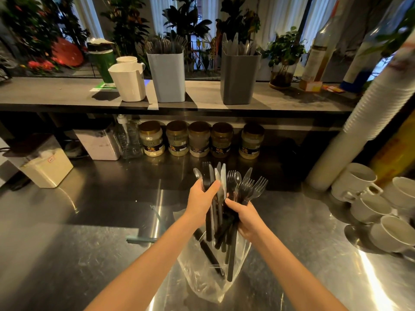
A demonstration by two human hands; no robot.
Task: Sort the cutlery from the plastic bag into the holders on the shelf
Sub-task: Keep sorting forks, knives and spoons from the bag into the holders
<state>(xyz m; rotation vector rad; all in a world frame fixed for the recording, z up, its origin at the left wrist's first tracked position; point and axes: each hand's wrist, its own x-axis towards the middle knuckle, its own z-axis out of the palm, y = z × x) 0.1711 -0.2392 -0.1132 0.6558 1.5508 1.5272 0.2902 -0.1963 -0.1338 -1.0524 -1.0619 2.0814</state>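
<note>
Both hands, left hand [202, 198] and right hand [246, 217], grip cutlery [226, 189] above bag [211, 279].

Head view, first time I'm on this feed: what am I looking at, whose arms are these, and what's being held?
There is no machine here. One camera, worn on a person's head, looks forward and down, so the two bare arms are the wearer's own. The left hand and right hand both grip a mixed bundle of cutlery: forks, knives and spoons. Its handles reach down into a clear plastic bag on the steel counter. On the shelf behind stand three holders: a white holder, a blue holder with dark forks, and a grey holder with pale knives. Jars sit under the shelf, and white cups lie at the right.
</note>
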